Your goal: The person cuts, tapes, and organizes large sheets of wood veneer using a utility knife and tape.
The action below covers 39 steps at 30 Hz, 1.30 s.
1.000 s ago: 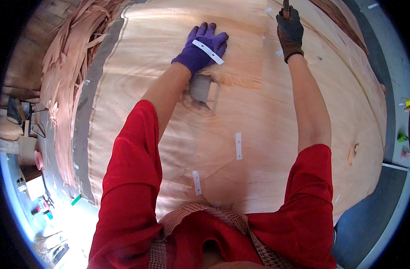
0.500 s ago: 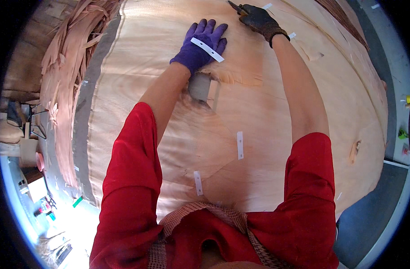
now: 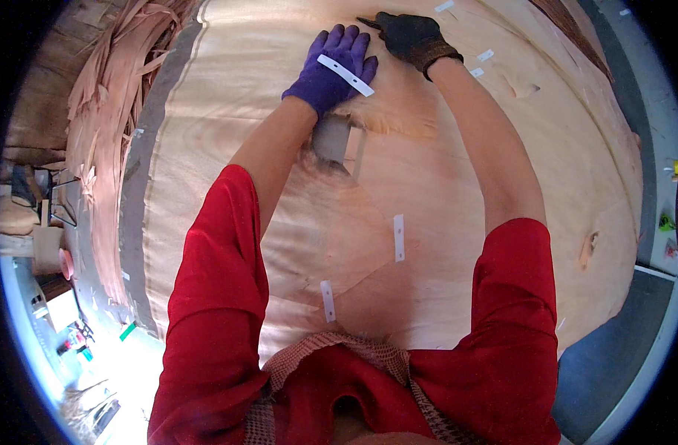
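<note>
A wide sheet of pale wood veneer [image 3: 428, 185] lies under both my hands. My left hand [image 3: 333, 68], in a purple glove, rests flat on its far part, fingers stretched out. A white tape strip with small holes [image 3: 345, 75] lies across the back of that glove. My right hand [image 3: 413, 41], in a black glove, is closed around a dark, narrow pointed tool that looks like a knife [image 3: 367, 23]. Its tip points left, just beyond my left fingertips; most of it is hidden in the fist. Nearer than my left hand, a ragged hole [image 3: 330, 142] opens in the veneer.
White tape pieces [image 3: 399, 238] stick to the veneer in several places. A small split knot [image 3: 590, 251] marks its right side. Torn veneer strips [image 3: 105, 148] pile up along the left, beyond a grey edge [image 3: 133, 230]. A grey surface [image 3: 606, 371] lies at lower right.
My right hand has moved left and slightly nearer, bringing the knife tip toward my left fingertips. My left hand stays flat in nearly the same place.
</note>
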Each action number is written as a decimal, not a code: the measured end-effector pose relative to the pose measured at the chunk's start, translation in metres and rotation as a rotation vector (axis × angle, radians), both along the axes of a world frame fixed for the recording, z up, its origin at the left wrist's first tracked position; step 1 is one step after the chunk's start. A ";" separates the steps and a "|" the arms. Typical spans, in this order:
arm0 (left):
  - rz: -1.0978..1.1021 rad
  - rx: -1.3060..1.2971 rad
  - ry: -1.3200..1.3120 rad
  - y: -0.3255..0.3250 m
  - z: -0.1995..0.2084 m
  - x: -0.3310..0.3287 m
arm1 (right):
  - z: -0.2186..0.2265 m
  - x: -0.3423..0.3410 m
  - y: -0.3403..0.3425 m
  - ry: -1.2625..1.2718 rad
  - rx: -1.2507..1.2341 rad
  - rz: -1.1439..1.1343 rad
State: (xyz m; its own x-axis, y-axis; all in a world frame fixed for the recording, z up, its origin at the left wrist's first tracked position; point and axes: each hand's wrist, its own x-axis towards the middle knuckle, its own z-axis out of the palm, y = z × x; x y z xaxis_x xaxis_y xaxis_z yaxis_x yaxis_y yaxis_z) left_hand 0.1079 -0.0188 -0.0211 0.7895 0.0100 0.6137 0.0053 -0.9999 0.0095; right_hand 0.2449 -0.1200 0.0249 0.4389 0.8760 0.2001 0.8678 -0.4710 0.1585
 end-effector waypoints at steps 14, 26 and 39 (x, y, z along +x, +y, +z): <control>0.064 -0.095 0.140 -0.005 0.011 -0.009 | 0.013 -0.004 -0.033 0.189 -0.205 0.094; 0.068 -0.068 0.108 -0.003 0.009 -0.011 | 0.020 -0.048 -0.108 0.250 -0.210 -0.099; 0.042 0.040 0.110 0.004 0.001 -0.001 | 0.030 -0.025 -0.152 0.174 0.086 0.053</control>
